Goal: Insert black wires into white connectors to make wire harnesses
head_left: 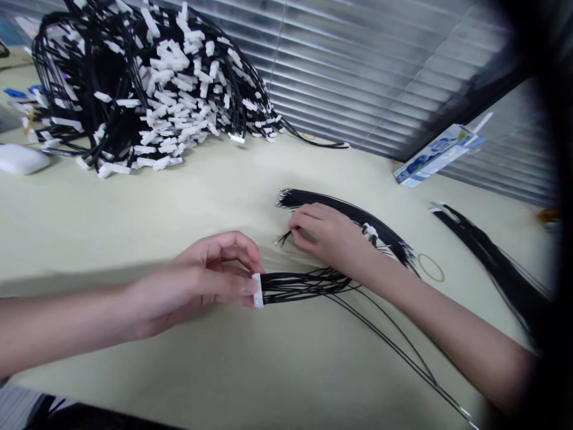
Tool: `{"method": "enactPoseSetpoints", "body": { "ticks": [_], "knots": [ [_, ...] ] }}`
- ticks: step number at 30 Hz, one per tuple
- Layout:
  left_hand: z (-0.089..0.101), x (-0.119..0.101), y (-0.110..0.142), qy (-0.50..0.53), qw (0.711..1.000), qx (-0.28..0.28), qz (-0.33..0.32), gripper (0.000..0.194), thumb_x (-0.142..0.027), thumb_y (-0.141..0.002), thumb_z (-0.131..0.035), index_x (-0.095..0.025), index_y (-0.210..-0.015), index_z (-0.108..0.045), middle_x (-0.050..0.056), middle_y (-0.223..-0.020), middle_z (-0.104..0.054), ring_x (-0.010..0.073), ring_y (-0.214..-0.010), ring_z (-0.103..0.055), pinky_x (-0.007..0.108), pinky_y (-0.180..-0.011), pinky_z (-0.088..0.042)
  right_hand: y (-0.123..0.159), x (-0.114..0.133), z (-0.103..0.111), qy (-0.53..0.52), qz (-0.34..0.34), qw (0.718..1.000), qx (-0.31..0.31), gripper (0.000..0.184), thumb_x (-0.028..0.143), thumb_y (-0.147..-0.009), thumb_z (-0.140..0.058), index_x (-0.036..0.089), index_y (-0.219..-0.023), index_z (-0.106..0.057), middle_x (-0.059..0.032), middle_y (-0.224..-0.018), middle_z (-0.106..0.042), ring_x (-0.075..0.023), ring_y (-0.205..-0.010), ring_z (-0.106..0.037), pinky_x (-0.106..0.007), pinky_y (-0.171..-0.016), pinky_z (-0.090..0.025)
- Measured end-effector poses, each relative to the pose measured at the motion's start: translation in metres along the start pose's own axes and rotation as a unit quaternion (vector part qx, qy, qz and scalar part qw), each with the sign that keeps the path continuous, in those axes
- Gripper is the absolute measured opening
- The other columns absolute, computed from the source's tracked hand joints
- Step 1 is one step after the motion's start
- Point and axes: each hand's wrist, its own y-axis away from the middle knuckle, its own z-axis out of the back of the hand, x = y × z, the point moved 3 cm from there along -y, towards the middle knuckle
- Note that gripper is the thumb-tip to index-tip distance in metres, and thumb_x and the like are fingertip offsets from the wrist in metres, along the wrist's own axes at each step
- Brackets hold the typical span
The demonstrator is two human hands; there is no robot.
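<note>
My left hand (219,272) pinches a white connector housing (258,291) between thumb and fingers. From the housing a bundle of black wires (295,286) runs right and passes under my right forearm. My right hand (324,233) has its fingers closed on a few loose black wires (285,238), whose bare tips stick out to the left. Just behind it lies a thick bundle of cut black wires (353,209) with metal terminals at its ends. A small white connector (370,229) shows beyond my right wrist. Some longer wires (394,340) trail toward the lower right.
A big heap of black cables with white connectors (174,107) fills the back left. At left lies a white rounded object (22,159). A blue-white drink carton (432,156) stands by the blinds (358,65). Rubber band (431,267) and another wire bundle (487,257) lie right.
</note>
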Motion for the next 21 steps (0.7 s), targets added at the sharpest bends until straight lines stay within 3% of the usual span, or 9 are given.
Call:
{"method": "enactPoseSetpoints", "body": {
  "ticks": [7,12,17,21],
  "knots": [
    [0.001,0.000,-0.001,-0.001,1.000,-0.006,0.004,0.020,-0.008,-0.076,-0.064,-0.022,-0.087,-0.055,-0.004,-0.089,-0.057,0.0098,-0.076,-0.058,0.020,-0.068,-0.045,-0.002,0.004,0.006,-0.064,0.055,0.996,0.025,0.017,0.023,-0.089,-0.045,0.020,-0.101,-0.058,-0.0026,-0.106,-0.059,-0.0157,-0.100,-0.052,-0.031,-0.088,-0.039],
    [0.000,0.000,0.000,0.009,1.000,-0.001,-0.004,0.019,-0.008,-0.076,-0.064,-0.021,-0.087,-0.056,-0.003,-0.087,-0.057,0.0096,-0.075,-0.058,0.019,-0.067,-0.045,-0.002,0.006,0.005,-0.089,0.066,0.994,0.021,0.016,0.021,-0.090,-0.044,0.019,-0.089,-0.061,-0.0024,-0.092,-0.061,-0.0150,-0.090,-0.055,-0.030,-0.081,-0.043],
    [-0.001,-0.003,0.001,0.009,1.000,-0.010,-0.001,0.020,-0.005,-0.075,-0.064,-0.020,-0.085,-0.055,-0.003,-0.086,-0.058,0.0098,-0.074,-0.059,0.019,-0.065,-0.045,-0.002,0.011,0.017,-0.101,0.034,0.992,-0.065,0.012,0.018,-0.089,-0.047,0.020,-0.090,-0.059,-0.0038,-0.099,-0.061,-0.0168,-0.095,-0.054,-0.033,-0.084,-0.043],
    [0.000,-0.001,-0.001,0.017,1.000,0.009,-0.021,0.021,-0.004,-0.075,-0.064,-0.020,-0.086,-0.055,-0.002,-0.088,-0.059,0.0114,-0.078,-0.059,0.021,-0.069,-0.046,0.003,0.022,0.051,-0.126,-0.045,0.972,-0.194,0.013,0.014,-0.089,-0.045,0.021,-0.093,-0.055,-0.0022,-0.089,-0.061,-0.0137,-0.082,-0.057,-0.028,-0.073,-0.046]
  ]
}}
